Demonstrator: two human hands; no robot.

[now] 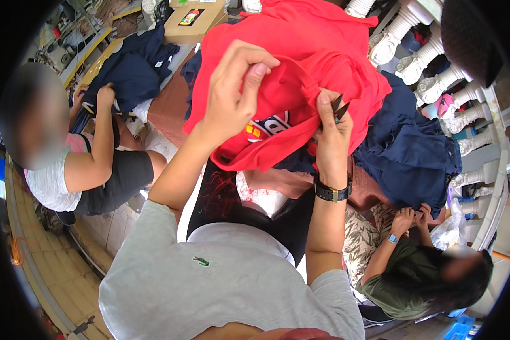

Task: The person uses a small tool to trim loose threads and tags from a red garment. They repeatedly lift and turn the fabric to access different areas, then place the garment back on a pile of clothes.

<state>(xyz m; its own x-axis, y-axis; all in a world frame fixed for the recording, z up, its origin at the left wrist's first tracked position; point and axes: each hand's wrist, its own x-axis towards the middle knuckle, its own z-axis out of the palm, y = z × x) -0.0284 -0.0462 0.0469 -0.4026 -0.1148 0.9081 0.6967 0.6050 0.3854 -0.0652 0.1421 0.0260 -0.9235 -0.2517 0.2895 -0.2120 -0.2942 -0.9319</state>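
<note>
A red garment (300, 34) with a printed patch of white, dark and yellow lies heaped in front of me. My right hand (335, 127) is closed round thread snips (340, 107), whose dark pointed blades stick up past the thumb. That hand also rests against a bunched edge of the red cloth. My left hand (238, 85) is raised above the garment's left part, with fingers curled and thumb and forefinger close together. Whatever is in that pinch, perhaps a thread, is too small to make out.
Navy garments (405, 141) lie to the right, where a person in dark green (405, 283) handles one. At left, a seated person (90, 170) works on another navy garment (133, 68). A cardboard box (195, 22) stands at the back. White balusters (411, 68) line the right side.
</note>
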